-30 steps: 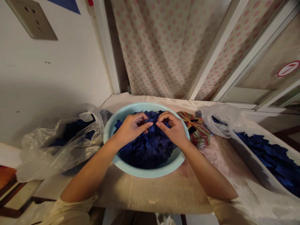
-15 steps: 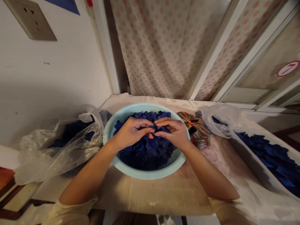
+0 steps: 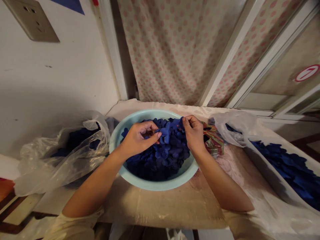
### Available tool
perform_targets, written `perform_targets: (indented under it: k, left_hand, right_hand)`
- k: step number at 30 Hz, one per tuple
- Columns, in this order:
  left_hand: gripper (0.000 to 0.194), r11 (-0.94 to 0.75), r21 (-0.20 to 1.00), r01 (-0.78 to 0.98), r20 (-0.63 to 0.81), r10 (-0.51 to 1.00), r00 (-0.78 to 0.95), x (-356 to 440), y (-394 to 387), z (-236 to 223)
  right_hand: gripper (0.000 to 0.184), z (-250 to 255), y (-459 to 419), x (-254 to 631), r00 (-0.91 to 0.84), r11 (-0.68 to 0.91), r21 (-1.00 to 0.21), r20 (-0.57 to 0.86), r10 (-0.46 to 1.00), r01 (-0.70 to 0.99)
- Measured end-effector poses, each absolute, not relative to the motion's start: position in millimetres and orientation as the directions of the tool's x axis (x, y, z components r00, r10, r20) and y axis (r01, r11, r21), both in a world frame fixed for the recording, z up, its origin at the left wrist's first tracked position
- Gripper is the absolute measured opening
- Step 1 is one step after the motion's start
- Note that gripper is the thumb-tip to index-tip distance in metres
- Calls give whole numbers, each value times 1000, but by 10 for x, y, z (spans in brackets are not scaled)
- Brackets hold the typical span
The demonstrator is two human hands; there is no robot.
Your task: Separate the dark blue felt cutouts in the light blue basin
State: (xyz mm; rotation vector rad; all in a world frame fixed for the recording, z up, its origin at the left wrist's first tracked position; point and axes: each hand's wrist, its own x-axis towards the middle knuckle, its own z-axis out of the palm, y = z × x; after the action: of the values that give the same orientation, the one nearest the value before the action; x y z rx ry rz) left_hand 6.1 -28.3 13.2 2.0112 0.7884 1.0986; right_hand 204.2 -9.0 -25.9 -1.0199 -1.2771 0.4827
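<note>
A pale blue colour is seen on the basin (image 3: 160, 185), which is filled with deep blue fabric petals (image 3: 160, 160), and pink dots are printed on the cream curtain (image 3: 170, 50) behind.

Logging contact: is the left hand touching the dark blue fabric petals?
Touching: the head view shows the left hand gripping dark blue fabric petals in its fingers.

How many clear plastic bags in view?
2. The left bag lies beside the light-blue plastic basin; the right bag sits on its other side. More could be hidden.
</note>
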Motion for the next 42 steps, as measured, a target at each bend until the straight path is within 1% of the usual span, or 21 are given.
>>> perform_targets:
  k: [2, 4, 5, 7, 9, 10, 12, 14, 19, 24, 31, 34, 38, 42]
  left_hand:
    - [16, -534, 822, 198, 422, 804, 418, 69, -257, 104]
    - [17, -494, 845, 206, 389, 832, 396, 86, -238, 81]
    - [18, -476, 856, 204, 374, 840, 392, 96, -234, 75]
    - [18, -446, 874, 192, 349, 852, 390, 115, -240, 76]
    - [17, -418, 893, 166, 325, 856, 403, 130, -260, 90]
    - [17, -406, 901, 149, 316, 853, 415, 134, -272, 100]
    - [15, -393, 912, 118, 303, 840, 451, 139, -295, 121]
    - [15, -398, 912, 97, 307, 821, 481, 137, -309, 138]
    - [13, -463, 882, 89, 359, 781, 511, 117, -314, 148]
    - [11, -545, 826, 143, 394, 740, 545, 89, -312, 129]
    - [12, -601, 780, 174, 421, 710, 565, 79, -310, 116]
    - [13, -614, 765, 195, 417, 703, 576, 79, -304, 121]
    - [14, -591, 778, 214, 376, 710, 595, 74, -285, 118]
    - [12, -603, 773, 195, 399, 702, 590, 69, -276, 112]
  right_hand:
    - [14, -242, -101, 2035, 314, 508, -791, 605, 732, 341]
    - [18, -200, -172, 1997, 286, 563, -701, 703, 651, 439]
    - [15, -175, -219, 1972, 229, 612, -645, 751, 620, 457]
    - [7, -134, -306, 1925, 22, 719, -551, 799, 600, 423]
    - [9, -114, -356, 1896, -173, 778, -510, 785, 596, 367]
    - [12, -113, -363, 1890, -227, 792, -503, 774, 591, 347]
    - [15, -124, -354, 1893, -256, 807, -503, 773, 580, 308]
    - [14, -138, -333, 1903, -236, 817, -514, 786, 571, 261]
    - [16, -135, -324, 1907, -205, 812, -561, 786, 583, 161]
    - [12, -102, -341, 1899, -189, 759, -634, 736, 650, 146]
    - [12, -98, -349, 1895, -199, 712, -681, 684, 702, 169]
    - [8, -115, -344, 1890, -184, 699, -701, 675, 714, 142]
    - [3, -124, -337, 1888, -154, 674, -730, 658, 737, 108]
    - [7, -135, -299, 1907, -142, 645, -763, 636, 759, 29]
